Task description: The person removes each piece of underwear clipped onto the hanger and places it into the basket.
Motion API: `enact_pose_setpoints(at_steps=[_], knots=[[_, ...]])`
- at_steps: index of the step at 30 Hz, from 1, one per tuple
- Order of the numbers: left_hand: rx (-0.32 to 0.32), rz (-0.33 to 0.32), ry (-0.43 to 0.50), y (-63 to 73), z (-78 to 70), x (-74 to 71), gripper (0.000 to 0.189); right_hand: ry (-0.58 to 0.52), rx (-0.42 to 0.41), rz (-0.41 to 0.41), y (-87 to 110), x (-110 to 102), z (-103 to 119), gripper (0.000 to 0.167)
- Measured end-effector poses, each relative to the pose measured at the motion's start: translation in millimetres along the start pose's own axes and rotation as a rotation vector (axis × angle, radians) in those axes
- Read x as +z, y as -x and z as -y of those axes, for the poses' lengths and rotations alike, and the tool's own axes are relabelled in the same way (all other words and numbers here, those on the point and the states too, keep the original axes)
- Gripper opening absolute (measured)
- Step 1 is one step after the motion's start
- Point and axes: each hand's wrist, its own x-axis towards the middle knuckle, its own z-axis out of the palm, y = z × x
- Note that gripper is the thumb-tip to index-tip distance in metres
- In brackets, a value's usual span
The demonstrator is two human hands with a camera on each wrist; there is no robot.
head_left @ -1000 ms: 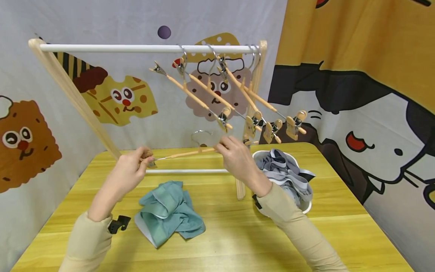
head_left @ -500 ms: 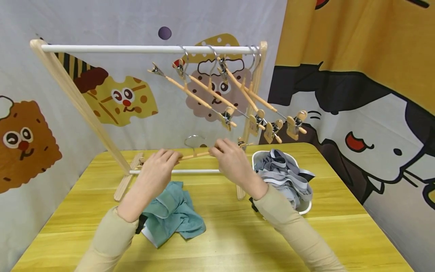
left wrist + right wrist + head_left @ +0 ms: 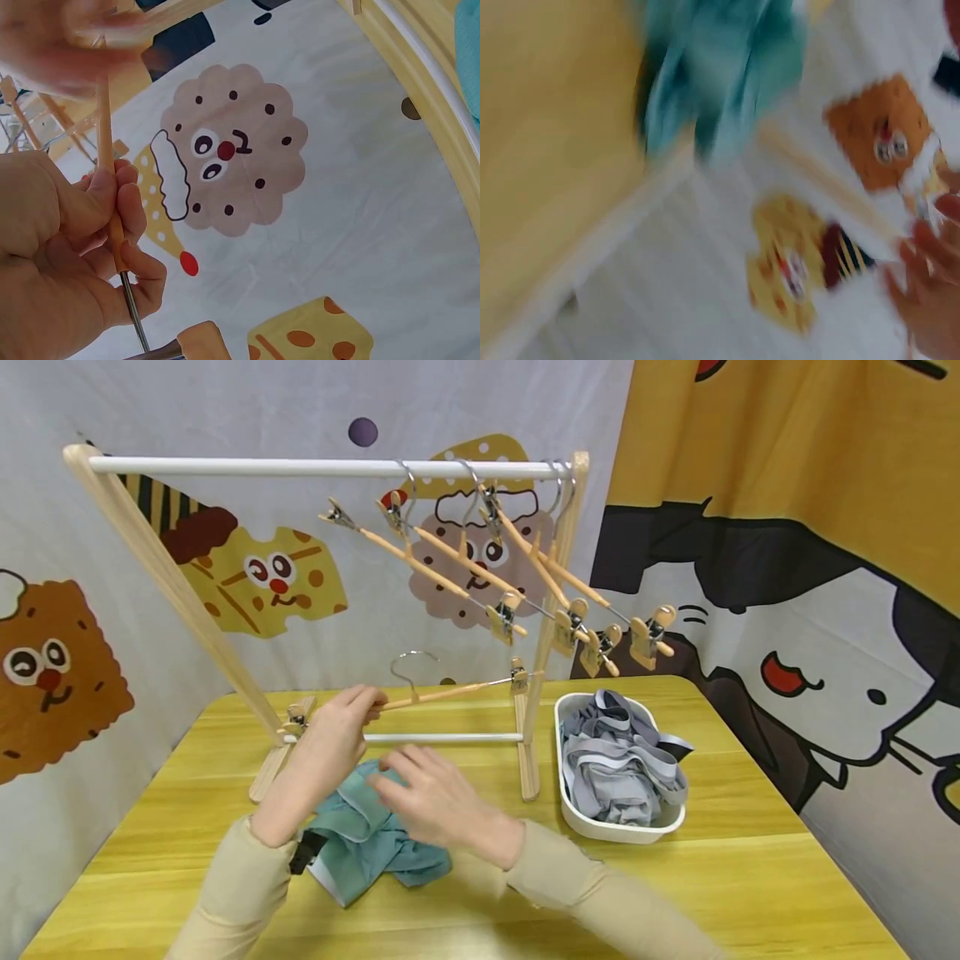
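My left hand [image 3: 339,727] grips a wooden clip hanger [image 3: 450,692] by its bar, left of the metal hook. In the left wrist view the fingers curl around the bar [image 3: 105,135]. A wooden clip [image 3: 518,675] shows at the hanger's right end, another [image 3: 296,718] at its left. My right hand [image 3: 435,797] is off the hanger, over a crumpled teal cloth garment [image 3: 382,856] on the table. Its fingers are loosely bent and hold nothing; they blur in the right wrist view, where the teal garment [image 3: 720,75] also shows.
A wooden rack with a white top rail [image 3: 247,467] stands across the table [image 3: 720,893]. Several clip hangers [image 3: 435,572] hang at its right end. Right of the rack, a white basin [image 3: 615,833] holds grey garments [image 3: 622,760]. A patterned curtain [image 3: 225,410] closes the back.
The left hand slid rightward along the hanger, from its left clip to near the hook. The right hand let go of the hanger and came down leftward over the teal garment.
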Motion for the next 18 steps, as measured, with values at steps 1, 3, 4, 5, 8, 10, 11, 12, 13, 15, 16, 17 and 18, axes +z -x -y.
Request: enact_pose_setpoints(at_steps=[1,3,4,5,8,10,11,12,13,15,16,17,18], knots=[[-0.004,0.003,0.003,0.7,0.6,-0.8,0.036,-0.056,0.012,0.127,-2.6,7.7,10.5,0.037],[-0.010,0.015,0.012,2.3,1.5,-2.1,0.034,-0.161,0.053,0.397,-7.2,24.0,29.3,0.064],[-0.013,0.020,0.017,3.1,1.6,-2.7,0.034,-0.199,0.071,0.537,-9.4,31.4,37.5,0.074],[-0.016,0.024,0.021,3.6,1.7,-3.1,0.033,-0.233,0.087,0.668,-11.3,38.7,45.0,0.079],[-0.024,0.031,0.033,4.6,2.3,-4.0,0.033,-0.319,0.153,0.962,-15.7,56.8,62.4,0.080],[-0.032,0.030,0.033,4.5,2.7,-4.1,0.033,-0.313,0.172,1.072,-18.6,63.5,68.9,0.073],[-0.033,0.027,0.030,4.2,3.1,-4.2,0.033,-0.294,0.169,1.092,-19.7,66.0,70.7,0.069],[-0.033,0.022,0.027,4.0,3.7,-4.2,0.032,-0.255,0.151,1.097,-20.6,67.6,71.3,0.066],[-0.035,0.018,0.024,3.8,4.1,-4.2,0.031,-0.215,0.128,1.094,-21.2,68.7,71.1,0.063],[-0.035,0.015,0.020,3.8,5.1,-4.5,0.031,-0.167,0.087,1.070,-21.0,69.7,68.2,0.060],[-0.032,0.014,0.020,3.9,5.6,-4.8,0.031,-0.150,0.067,1.057,-20.1,70.2,65.9,0.059],[-0.029,0.013,0.019,4.0,6.1,-5.1,0.030,-0.137,0.048,1.046,-18.4,70.7,63.1,0.058],[-0.028,0.011,0.020,4.2,6.4,-5.5,0.031,-0.133,0.033,1.036,-16.3,71.0,60.0,0.058]])
